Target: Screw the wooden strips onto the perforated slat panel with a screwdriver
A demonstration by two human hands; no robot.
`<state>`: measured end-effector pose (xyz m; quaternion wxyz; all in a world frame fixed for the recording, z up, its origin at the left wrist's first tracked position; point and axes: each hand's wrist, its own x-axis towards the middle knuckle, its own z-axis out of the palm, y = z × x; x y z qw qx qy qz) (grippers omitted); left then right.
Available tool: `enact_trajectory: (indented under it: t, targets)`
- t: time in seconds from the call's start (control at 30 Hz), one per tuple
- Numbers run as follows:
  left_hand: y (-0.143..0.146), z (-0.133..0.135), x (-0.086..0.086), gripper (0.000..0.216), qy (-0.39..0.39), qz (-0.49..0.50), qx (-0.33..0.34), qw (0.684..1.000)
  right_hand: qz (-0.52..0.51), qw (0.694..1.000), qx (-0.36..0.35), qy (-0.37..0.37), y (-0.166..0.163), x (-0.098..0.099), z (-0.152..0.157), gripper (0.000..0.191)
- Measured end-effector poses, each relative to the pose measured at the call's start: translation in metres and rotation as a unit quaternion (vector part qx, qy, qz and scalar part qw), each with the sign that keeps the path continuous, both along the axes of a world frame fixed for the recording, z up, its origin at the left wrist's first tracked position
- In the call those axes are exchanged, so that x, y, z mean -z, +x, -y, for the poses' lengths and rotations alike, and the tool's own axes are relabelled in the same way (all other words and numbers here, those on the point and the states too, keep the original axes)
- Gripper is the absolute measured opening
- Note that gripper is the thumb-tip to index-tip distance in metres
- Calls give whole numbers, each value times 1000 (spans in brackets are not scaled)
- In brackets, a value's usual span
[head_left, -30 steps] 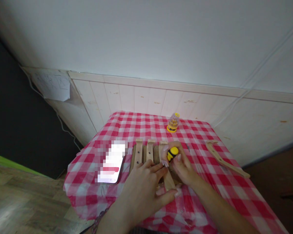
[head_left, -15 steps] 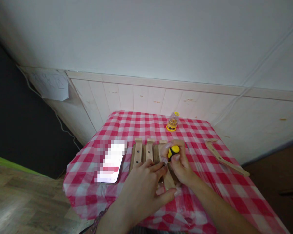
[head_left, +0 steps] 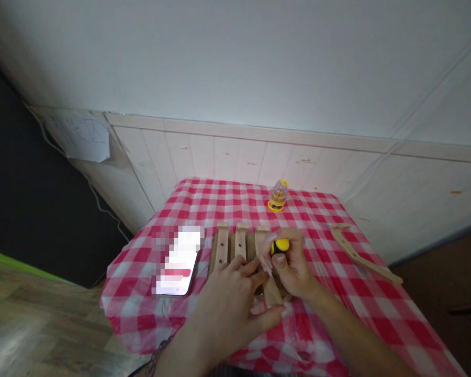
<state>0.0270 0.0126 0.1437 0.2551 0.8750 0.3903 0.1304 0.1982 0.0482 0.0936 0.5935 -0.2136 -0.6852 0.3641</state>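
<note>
A wooden rack [head_left: 231,250] made of pale slats on darker cross pieces lies on the red-and-white checked tablecloth [head_left: 329,272]. My left hand [head_left: 235,303] lies flat on its near end with the fingers stretched out, pressing it down. My right hand [head_left: 288,264] is closed round a short screwdriver with a yellow and black handle [head_left: 280,245], held upright on the right-hand slat. The screwdriver's tip is hidden by my fingers.
A phone [head_left: 179,260] with a lit screen lies left of the rack. A clear bit holder with a yellow base [head_left: 278,196] stands at the back of the table. A loose curved wooden piece [head_left: 361,255] lies at the right. The wall is just behind.
My right hand's fingers have shifted round the screwdriver handle, turning it in place. My left hand and the rack have stayed put.
</note>
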Motion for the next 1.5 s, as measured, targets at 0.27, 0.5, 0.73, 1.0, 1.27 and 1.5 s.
enact_trajectory:
  t: [0.27,0.5,0.73,1.0,1.27,1.5]
  targets:
    - [0,-2,-5,44,-7,-30,10,999,-4,997,17,-70,-3,-2,3,35]
    - [0,-4,-2,50,5,-27,10,1000,-12,989,-36,-142,-4,-9,0,46]
    - [0,-2,-3,43,-3,-16,5,1000,-17,994,-48,-99,4,-6,-2,27]
    - [-1,-3,-3,39,-3,-11,13,1000,-22,991,-98,-91,-1,-16,3,21]
    - [-1,-3,0,47,10,-15,13,1000,-60,981,-88,-160,3,-10,-2,37]
    - [-1,-3,0,48,9,-19,9,1000,-36,985,-80,-150,2,-13,0,35]
